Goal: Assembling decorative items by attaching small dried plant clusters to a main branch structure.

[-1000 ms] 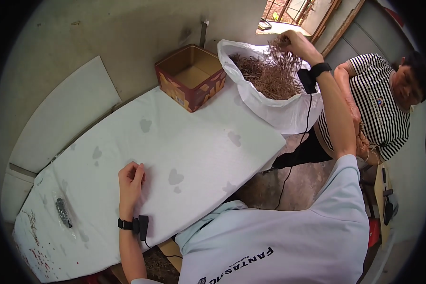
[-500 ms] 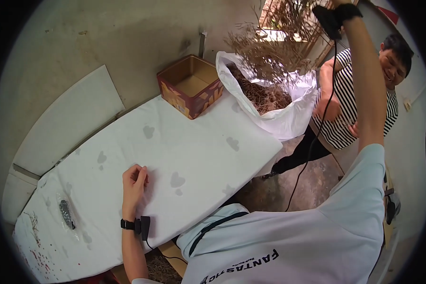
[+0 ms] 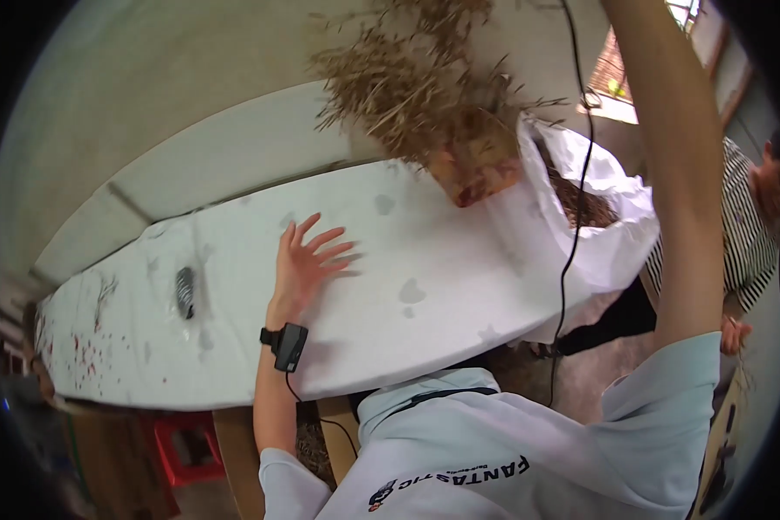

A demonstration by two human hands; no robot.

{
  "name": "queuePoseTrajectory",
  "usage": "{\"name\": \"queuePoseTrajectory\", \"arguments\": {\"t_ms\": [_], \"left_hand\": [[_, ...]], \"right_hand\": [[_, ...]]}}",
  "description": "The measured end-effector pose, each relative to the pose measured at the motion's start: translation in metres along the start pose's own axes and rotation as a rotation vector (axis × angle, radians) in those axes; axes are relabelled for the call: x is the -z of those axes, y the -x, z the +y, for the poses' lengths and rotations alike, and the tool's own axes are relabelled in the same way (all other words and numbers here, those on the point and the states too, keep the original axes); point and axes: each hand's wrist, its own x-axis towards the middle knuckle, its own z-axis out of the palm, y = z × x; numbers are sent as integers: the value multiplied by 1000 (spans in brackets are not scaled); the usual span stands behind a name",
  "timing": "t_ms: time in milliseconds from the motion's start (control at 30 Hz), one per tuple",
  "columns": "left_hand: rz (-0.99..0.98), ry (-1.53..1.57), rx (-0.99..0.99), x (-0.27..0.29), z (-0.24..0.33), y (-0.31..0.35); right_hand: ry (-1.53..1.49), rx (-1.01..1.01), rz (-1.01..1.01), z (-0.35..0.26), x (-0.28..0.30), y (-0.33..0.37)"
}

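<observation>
My left hand [image 3: 308, 256] hovers over the white-covered table [image 3: 459, 325], palm up with its fingers spread and nothing in them. A black device is strapped to that wrist. My right arm [image 3: 680, 156] reaches up past the top edge, so the right hand is out of sight. A bundle of dry brown twigs [image 3: 399, 82] hangs in the upper middle, blurred, its upper end cut off by the edge. It partly covers a red and gold box [image 3: 472, 178] on the table. Right of the box is a white sack [image 3: 611, 260] with dry twigs inside.
A dark bundle in a clear bag [image 3: 185, 293] lies on the table's left half. Small red bits [image 3: 87, 355] are scattered at the left end. Below stand a red stool [image 3: 166, 451] and a cardboard box [image 3: 234, 451]. Someone in a striped shirt [image 3: 741, 230] is at the right.
The twig bundle has swung left from above the sack to above the box. My left hand has opened and turned palm up. My right hand has left the picture, and the view has shifted.
</observation>
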Motion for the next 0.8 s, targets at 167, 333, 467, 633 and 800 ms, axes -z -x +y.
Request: {"name": "queuePoseTrajectory", "arguments": {"t_ms": [167,333,467,633,800], "left_hand": [[38,323,12,4,21,7],[297,303,-315,78,35,-11],[633,17,-504,149,51,-10],[818,-169,-497,149,76,16],[1104,-1195,-1010,91,69,10]], "right_hand": [[-604,-116,-46,-32,-133,15],[-1110,-237,-306,-15,-297,78],[-961,-321,-434,14,-394,147],[-733,-356,-515,29,-404,211],[-504,-130,-204,53,-376,233]]}}
